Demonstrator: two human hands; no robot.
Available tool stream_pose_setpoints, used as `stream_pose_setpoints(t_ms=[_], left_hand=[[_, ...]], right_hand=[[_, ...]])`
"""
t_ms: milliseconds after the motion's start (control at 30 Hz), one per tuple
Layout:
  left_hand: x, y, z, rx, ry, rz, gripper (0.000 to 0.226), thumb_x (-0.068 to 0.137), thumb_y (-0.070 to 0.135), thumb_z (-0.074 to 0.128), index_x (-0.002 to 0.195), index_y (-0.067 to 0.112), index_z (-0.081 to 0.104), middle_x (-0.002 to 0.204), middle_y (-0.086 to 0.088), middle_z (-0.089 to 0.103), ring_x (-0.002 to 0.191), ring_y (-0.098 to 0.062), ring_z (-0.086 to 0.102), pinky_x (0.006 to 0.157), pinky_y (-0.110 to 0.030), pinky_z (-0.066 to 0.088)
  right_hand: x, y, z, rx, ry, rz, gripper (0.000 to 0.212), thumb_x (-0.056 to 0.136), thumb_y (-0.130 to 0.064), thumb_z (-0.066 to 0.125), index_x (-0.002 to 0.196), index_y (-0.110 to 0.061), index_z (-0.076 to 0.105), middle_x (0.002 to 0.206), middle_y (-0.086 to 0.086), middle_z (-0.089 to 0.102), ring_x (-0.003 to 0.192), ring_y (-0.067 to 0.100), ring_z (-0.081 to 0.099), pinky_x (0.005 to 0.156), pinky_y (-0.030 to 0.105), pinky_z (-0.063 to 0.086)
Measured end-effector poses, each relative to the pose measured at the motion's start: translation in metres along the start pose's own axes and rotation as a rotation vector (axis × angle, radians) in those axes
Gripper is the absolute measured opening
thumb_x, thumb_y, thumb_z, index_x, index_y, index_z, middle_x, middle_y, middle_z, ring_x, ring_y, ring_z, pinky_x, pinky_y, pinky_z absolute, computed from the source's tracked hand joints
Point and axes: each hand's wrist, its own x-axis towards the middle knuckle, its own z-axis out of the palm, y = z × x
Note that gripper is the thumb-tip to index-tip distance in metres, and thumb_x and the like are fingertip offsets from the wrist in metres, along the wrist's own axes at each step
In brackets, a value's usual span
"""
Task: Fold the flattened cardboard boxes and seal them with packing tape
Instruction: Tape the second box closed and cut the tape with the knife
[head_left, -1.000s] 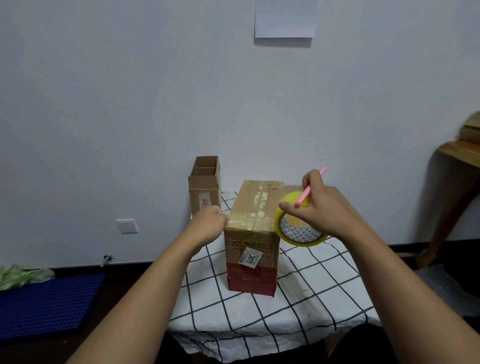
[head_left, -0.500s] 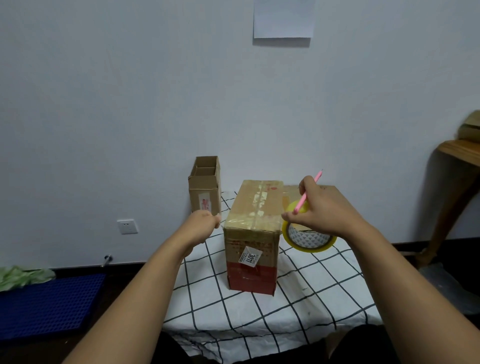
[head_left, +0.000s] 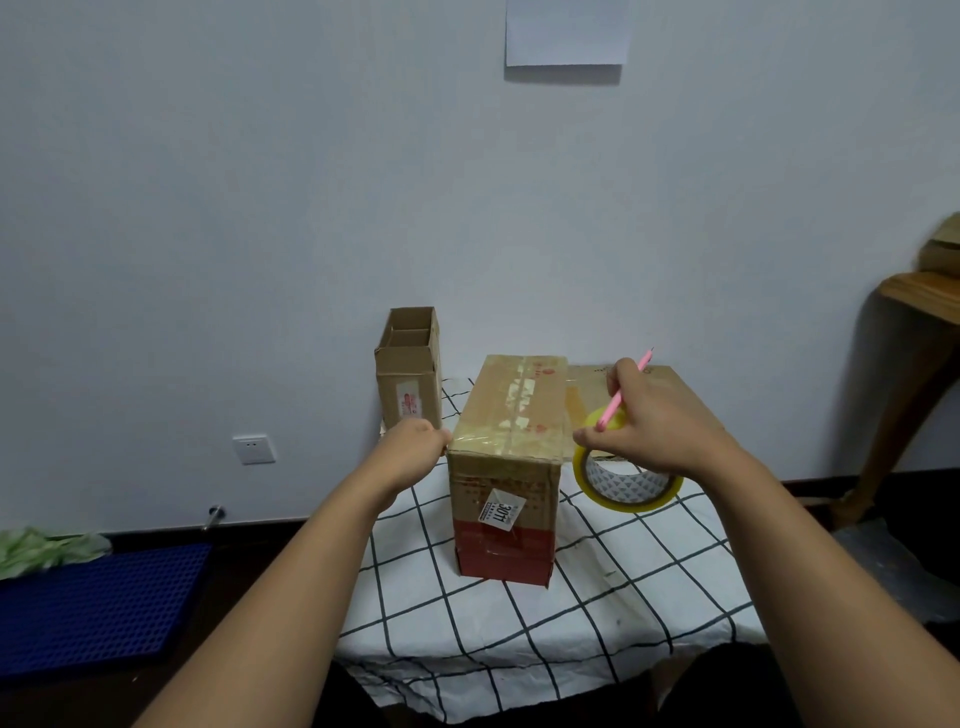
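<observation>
Checked cloth (head_left: 597, 613) carries the box (head_left: 506, 452) mid-table. Left hand (head_left: 413, 452) pinches tape at its top-left edge; right hand (head_left: 657, 431) grips roll (head_left: 626, 480) and pen (head_left: 623, 389) — keep the strip taut, I'd say, then cut.

We find open checked tablecloth (head_left: 597, 613) near the taped box (head_left: 506, 457); an open-topped box (head_left: 408, 374) blocks far left, flat cardboard (head_left: 670, 384) far right.

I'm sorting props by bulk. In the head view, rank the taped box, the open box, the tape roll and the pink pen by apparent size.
1. taped box, though it stands nearer the camera
2. open box, farther back
3. tape roll
4. pink pen, partly hidden by the right hand
</observation>
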Motion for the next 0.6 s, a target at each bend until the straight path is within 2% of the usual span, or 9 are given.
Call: stream_pose_setpoints(t_ms=[67, 167, 300, 367, 433, 533, 600], left_hand=[[0.001, 0.000, 0.001, -0.010, -0.001, -0.001, 0.028, 0.093, 0.027, 0.053, 0.088, 0.000, 0.063, 0.089, -0.011, 0.062, 0.085, -0.026, 0.057, 0.078, -0.037, 0.046], [0.002, -0.001, 0.001, -0.047, -0.023, -0.006, 0.022, 0.091, 0.025, 0.055, 0.074, 0.012, 0.053, 0.072, -0.002, 0.050, 0.066, -0.019, 0.043, 0.063, -0.032, 0.034], [0.003, -0.007, 0.006, -0.130, -0.057, -0.044, 0.027, 0.090, 0.026, 0.050, 0.066, 0.018, 0.041, 0.063, 0.000, 0.039, 0.060, -0.017, 0.032, 0.057, -0.030, 0.026], [0.003, -0.010, 0.009, -0.163, -0.052, -0.059, 0.030, 0.091, 0.030, 0.047, 0.064, 0.019, 0.040, 0.061, 0.001, 0.038, 0.059, -0.016, 0.032, 0.056, -0.030, 0.026], [0.002, -0.013, 0.011, -0.159, -0.053, -0.076, 0.030, 0.093, 0.036, 0.044, 0.070, 0.018, 0.047, 0.065, 0.000, 0.041, 0.060, -0.016, 0.035, 0.056, -0.029, 0.028], [-0.001, -0.017, 0.012, -0.167, -0.059, -0.111, 0.036, 0.096, 0.047, 0.043, 0.093, 0.014, 0.058, 0.076, -0.002, 0.050, 0.067, -0.016, 0.042, 0.059, -0.029, 0.035], [-0.001, -0.021, 0.015, -0.194, 0.050, -0.064, 0.029, 0.095, 0.047, 0.048, 0.103, 0.020, 0.056, 0.093, -0.001, 0.059, 0.080, -0.016, 0.053, 0.069, -0.032, 0.044]], right_hand=[[-0.001, 0.002, 0.003, 0.023, -0.010, 0.013, 0.047, 0.081, -0.045, 0.074, 0.098, -0.017, 0.041, 0.071, -0.007, 0.052, 0.057, 0.008, 0.040, 0.047, 0.019, 0.028], [-0.001, 0.007, 0.007, 0.108, -0.045, 0.033, 0.047, 0.083, -0.044, 0.073, 0.097, -0.017, 0.038, 0.071, -0.006, 0.056, 0.055, 0.010, 0.041, 0.051, 0.021, 0.033], [-0.002, 0.012, 0.015, 0.229, -0.058, 0.059, 0.046, 0.082, -0.042, 0.074, 0.093, -0.018, 0.035, 0.073, -0.002, 0.058, 0.055, 0.011, 0.041, 0.048, 0.018, 0.034], [-0.003, 0.015, 0.020, 0.244, -0.047, 0.068, 0.047, 0.082, -0.044, 0.073, 0.094, -0.017, 0.036, 0.072, -0.001, 0.054, 0.058, 0.012, 0.039, 0.054, 0.025, 0.034], [-0.006, 0.017, 0.025, 0.256, -0.031, 0.075, 0.048, 0.081, -0.045, 0.073, 0.095, -0.017, 0.037, 0.070, -0.004, 0.052, 0.060, 0.013, 0.038, 0.057, 0.029, 0.034], [-0.009, 0.021, 0.031, 0.315, 0.003, 0.087, 0.049, 0.081, -0.045, 0.074, 0.092, -0.017, 0.036, 0.067, -0.006, 0.047, 0.060, 0.015, 0.037, 0.059, 0.032, 0.033], [-0.011, 0.024, 0.036, 0.372, 0.032, 0.080, 0.049, 0.080, -0.041, 0.076, 0.090, -0.017, 0.035, 0.066, -0.007, 0.043, 0.060, 0.015, 0.035, 0.059, 0.032, 0.032]])
